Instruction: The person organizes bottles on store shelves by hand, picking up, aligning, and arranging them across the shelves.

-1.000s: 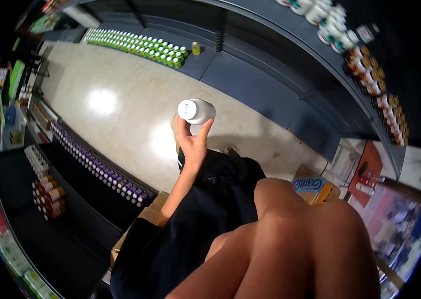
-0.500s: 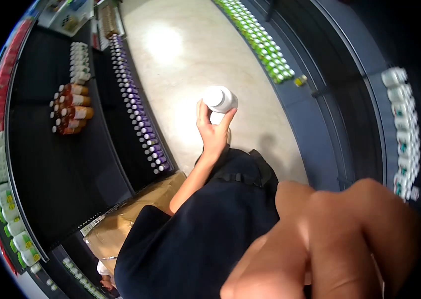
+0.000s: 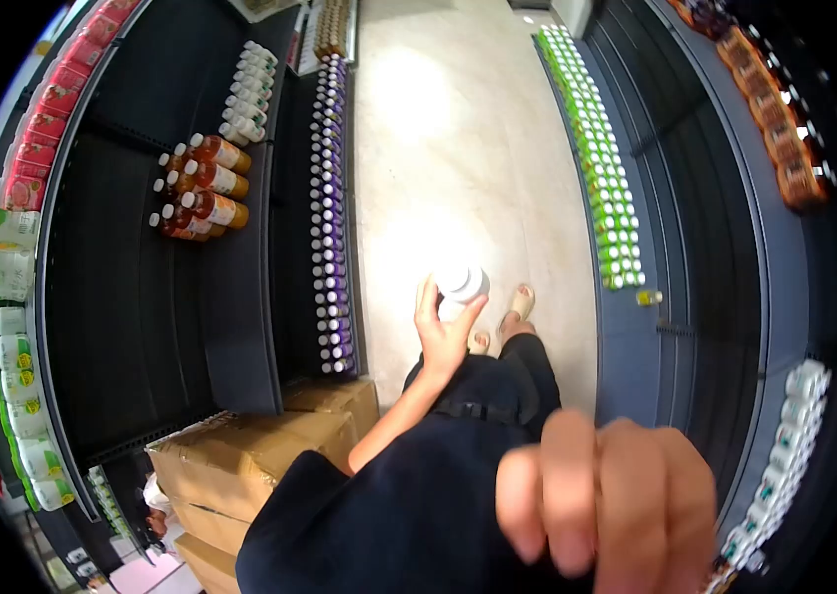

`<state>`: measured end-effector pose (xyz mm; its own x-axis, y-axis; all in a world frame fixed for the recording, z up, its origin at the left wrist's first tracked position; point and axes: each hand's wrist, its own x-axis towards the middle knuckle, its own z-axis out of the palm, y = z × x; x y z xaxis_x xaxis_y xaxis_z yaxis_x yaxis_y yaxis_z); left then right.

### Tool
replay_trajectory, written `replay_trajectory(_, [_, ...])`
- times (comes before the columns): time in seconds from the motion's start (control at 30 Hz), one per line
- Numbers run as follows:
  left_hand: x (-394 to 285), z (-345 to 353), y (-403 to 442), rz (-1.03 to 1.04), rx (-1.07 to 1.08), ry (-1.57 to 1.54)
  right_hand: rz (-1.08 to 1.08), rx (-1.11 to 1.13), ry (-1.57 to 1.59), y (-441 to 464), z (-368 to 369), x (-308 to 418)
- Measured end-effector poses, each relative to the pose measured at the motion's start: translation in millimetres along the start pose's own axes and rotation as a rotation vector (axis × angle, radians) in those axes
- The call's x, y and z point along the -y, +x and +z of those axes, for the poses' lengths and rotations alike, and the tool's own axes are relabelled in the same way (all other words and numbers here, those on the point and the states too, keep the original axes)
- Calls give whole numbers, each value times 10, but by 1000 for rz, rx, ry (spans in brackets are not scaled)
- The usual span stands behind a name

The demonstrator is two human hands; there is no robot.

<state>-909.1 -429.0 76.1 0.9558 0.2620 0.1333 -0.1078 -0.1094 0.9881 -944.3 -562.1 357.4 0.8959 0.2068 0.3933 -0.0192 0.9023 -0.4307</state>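
A white bottle (image 3: 460, 281) with a white cap is gripped in my left hand (image 3: 445, 332), thumb on one side and fingers on the other, out over the pale floor. My right hand (image 3: 612, 495) is large and close to the camera at the lower right, with its fingers curled and pressed together. Whether anything is inside those fingers cannot be made out. Below the bottle, my sandalled feet and dark clothing show.
Left shelves (image 3: 240, 346) hold amber bottles (image 3: 215, 180), white bottles and a row of purple bottles (image 3: 336, 228). Cardboard boxes (image 3: 250, 455) are stacked beside me. Green bottles (image 3: 602, 188) line the right lower shelf; brown and white bottles stand above. Part of a person (image 3: 156, 505) shows lower left.
The view has turned, so the aisle now runs straight ahead. My left hand still holds the white bottle, now lower in view. My right hand appears smaller, with its fingers curled.
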Motion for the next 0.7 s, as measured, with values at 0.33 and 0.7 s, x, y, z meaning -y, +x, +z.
replay_trajectory(0.33, [158, 460, 1668, 92, -224, 97, 268, -410, -714, 1294, -2689, -644])
replay_trajectory(0.7, [256, 914, 3587, 154, -132, 332, 470, 22, -917, 2882, -4396, -885])
